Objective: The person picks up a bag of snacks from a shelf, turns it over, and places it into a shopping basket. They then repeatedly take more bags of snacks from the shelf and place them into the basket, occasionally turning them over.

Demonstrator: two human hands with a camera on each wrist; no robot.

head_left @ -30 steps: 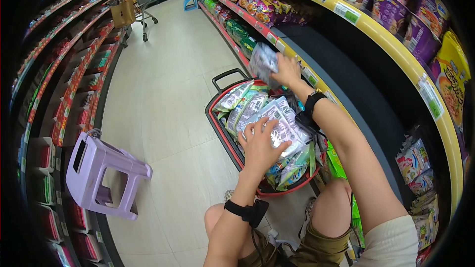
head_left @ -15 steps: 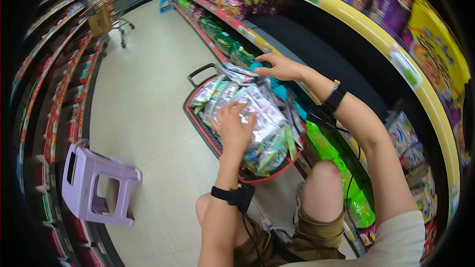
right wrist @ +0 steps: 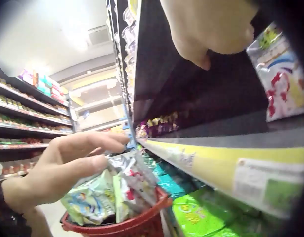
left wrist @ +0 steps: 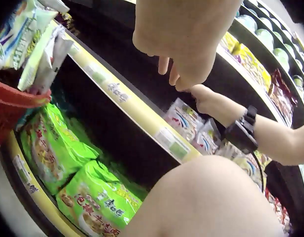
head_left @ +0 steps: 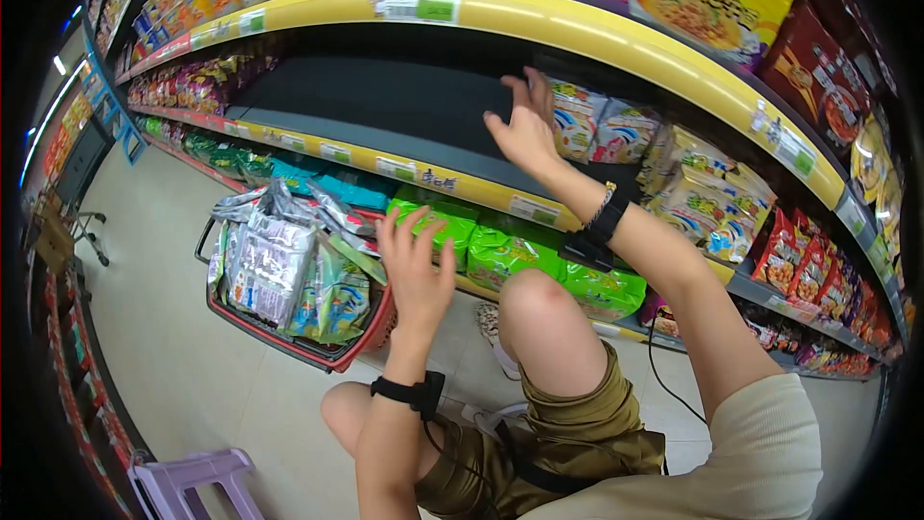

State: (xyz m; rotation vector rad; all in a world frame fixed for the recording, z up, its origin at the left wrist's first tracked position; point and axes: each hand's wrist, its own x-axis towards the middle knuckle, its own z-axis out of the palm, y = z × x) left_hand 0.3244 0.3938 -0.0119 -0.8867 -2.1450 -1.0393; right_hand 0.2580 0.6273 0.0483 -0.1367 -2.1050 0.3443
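Observation:
My right hand reaches into the middle shelf, fingers extended, beside a colourful clear-edged packet standing at the front of a row. In the right wrist view that packet stands just to the side of the fingers, and nothing shows in the hand. My left hand hovers by the right side of a red shopping basket, fingers spread and holding nothing. Silvery and green packets fill the basket to above its rim.
Green noodle multipacks line the bottom shelf beside my knee. A yellow shelf edge with price tags runs below the right hand. Large yellow noodle bags stand above. A purple stool is behind at lower left.
The right hand has put a packet down into the basket's far end, let go and moved right to the shelf. The left hand has lifted off the packets. The view has turned right.

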